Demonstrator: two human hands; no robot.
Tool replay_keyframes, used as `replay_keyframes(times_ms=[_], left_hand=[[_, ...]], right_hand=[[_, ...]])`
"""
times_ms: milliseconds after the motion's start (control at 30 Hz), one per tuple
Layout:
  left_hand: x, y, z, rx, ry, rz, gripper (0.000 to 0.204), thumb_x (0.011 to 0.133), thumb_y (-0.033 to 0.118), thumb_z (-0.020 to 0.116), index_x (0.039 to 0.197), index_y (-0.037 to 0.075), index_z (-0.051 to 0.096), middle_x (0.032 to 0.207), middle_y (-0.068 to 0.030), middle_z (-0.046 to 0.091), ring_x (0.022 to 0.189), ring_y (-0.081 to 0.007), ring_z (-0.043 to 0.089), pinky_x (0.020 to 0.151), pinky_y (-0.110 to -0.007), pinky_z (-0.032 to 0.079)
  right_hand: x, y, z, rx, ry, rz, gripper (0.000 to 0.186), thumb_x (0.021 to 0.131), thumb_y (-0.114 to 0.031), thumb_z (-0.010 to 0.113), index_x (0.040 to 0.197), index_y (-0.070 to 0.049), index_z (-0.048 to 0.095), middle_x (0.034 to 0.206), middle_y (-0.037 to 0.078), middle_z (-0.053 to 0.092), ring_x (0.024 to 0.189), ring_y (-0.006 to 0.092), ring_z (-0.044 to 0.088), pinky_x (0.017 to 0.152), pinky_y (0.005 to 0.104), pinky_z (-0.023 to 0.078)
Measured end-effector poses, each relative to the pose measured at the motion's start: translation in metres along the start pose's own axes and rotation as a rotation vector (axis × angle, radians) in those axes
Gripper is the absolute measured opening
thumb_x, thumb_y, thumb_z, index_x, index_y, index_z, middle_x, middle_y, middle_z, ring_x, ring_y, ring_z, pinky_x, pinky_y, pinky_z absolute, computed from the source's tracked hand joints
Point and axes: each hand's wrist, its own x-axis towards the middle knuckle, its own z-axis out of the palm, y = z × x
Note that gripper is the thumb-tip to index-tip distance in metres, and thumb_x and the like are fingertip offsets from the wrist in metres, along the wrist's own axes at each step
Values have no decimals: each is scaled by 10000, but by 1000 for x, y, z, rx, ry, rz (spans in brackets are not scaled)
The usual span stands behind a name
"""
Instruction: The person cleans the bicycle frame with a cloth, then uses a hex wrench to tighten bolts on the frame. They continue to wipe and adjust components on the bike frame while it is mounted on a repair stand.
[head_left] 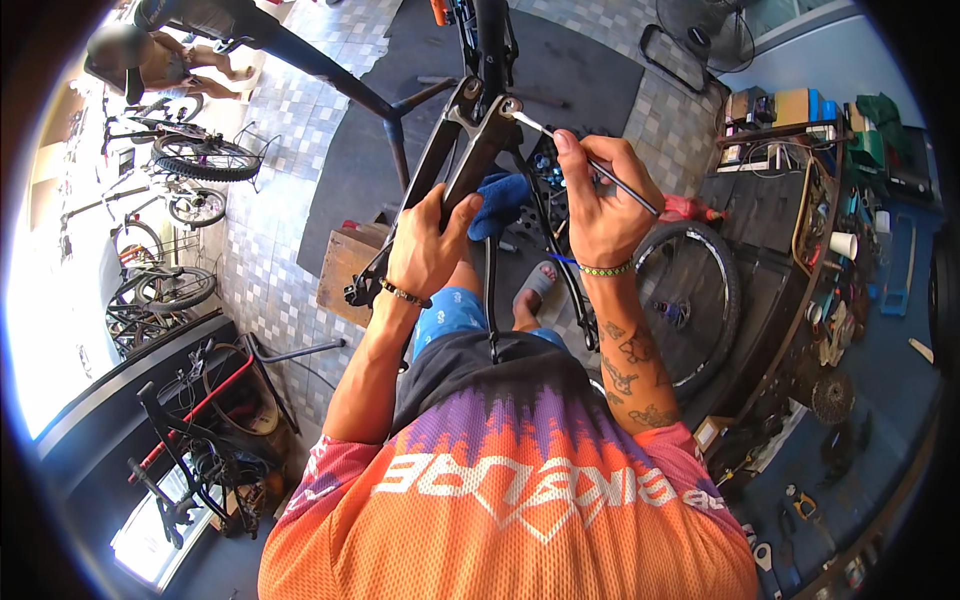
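Orange jersey (520, 520) sits below the bike frame (470, 150). Left grip (425, 250) clamps frame; right grip (590, 190) pinches brush (590, 165) at its dropout. Next: steady strokes.

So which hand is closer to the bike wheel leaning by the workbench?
Right. The right hand, holding a thin tool, is just above-left of the wheel; the left hand grips the frame farther left.

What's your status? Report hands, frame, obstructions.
Left hand clamped on black bike frame. Right hand holds thin brush, tip at frame's end. Blue rag beneath; nothing blocking.
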Motion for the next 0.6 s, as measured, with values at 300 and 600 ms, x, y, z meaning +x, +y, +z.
replay_keyframes(times_ms=[300, 600], left_hand=[[-2, 1, 0, -5, 19, 16, 552, 1029, 499, 624, 963, -48, 643, 709, -235, 669, 709, -431, 695, 645, -483, 507], [-2, 1, 0, -16, 25, 7, 544, 1034, 489, 620, 941, -47, 633, 683, -236, 649, 678, -429, 677, 628, -476, 494]], right_hand=[[0, 0, 9, -12, 20, 33, 205, 905, -223, 849, 807, -107, 711, 651, -23, 651, 531, 138, 537, 574, 318, 388], [0, 2, 12, -2, 43, 41, 216, 909, -243, 846, 803, -106, 716, 669, -21, 671, 532, 140, 547, 571, 319, 382]])
